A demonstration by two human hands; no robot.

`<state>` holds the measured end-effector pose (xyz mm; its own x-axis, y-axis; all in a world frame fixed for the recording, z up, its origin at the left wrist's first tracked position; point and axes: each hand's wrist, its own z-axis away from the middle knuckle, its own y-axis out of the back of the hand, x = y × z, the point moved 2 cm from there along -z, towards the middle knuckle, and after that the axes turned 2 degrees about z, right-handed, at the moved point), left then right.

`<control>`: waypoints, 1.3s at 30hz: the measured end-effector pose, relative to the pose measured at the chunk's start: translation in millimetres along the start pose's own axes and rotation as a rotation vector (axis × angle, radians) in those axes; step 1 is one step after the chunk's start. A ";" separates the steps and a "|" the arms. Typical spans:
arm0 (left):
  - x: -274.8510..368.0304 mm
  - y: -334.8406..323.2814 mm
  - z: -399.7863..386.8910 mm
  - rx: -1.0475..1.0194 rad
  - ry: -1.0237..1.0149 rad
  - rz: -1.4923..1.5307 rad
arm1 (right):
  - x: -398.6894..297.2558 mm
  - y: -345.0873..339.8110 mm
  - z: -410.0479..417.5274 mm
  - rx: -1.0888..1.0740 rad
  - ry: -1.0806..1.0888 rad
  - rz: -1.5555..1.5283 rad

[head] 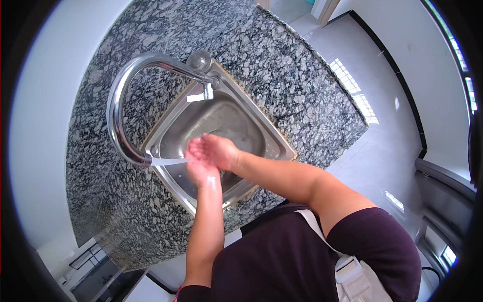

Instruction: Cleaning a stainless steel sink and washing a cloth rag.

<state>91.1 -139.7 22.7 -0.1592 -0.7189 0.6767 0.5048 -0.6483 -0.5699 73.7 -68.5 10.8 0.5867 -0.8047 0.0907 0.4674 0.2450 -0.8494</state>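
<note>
Water runs from the spout of a curved chrome faucet (120, 113) onto my bare hands above a stainless steel sink basin (241, 124). My left hand (202, 164) is palm up in the stream, its wrist wet and shiny. Against it, at its right, lies my right hand (222, 151), fingers turned toward the left hand's fingers. The two hands touch and form a cupped shape, with no object seen in either. The faucet's small lever (207, 91) is at the far corner of the sink.
A round metal piece (199, 61) sits beside the faucet base. Speckled granite countertop (286, 71) surrounds the sink, with a white wall (49, 113) on the left. The counter's right edge drops to a shiny tiled floor (373, 151).
</note>
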 end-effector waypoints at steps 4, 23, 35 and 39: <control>-25.7 -60.3 6.6 -0.216 0.002 0.022 | -56.1 8.6 17.8 -0.207 0.145 -0.136; -59.7 8.3 116.8 -1.329 -0.652 -1.790 | -113.9 77.9 182.9 0.770 0.940 2.440; -37.7 30.8 131.2 -1.117 -0.650 -1.848 | -156.8 91.4 212.1 1.069 1.185 2.307; -71.6 0.9 129.2 -1.063 -0.671 -1.819 | -203.8 112.0 208.9 1.227 1.173 2.421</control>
<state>212.6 -56.4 34.0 0.5635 0.6602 0.4967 -0.3579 -0.3468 0.8670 144.7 235.9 5.8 0.2438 0.9579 -0.1514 0.2662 0.0840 0.9603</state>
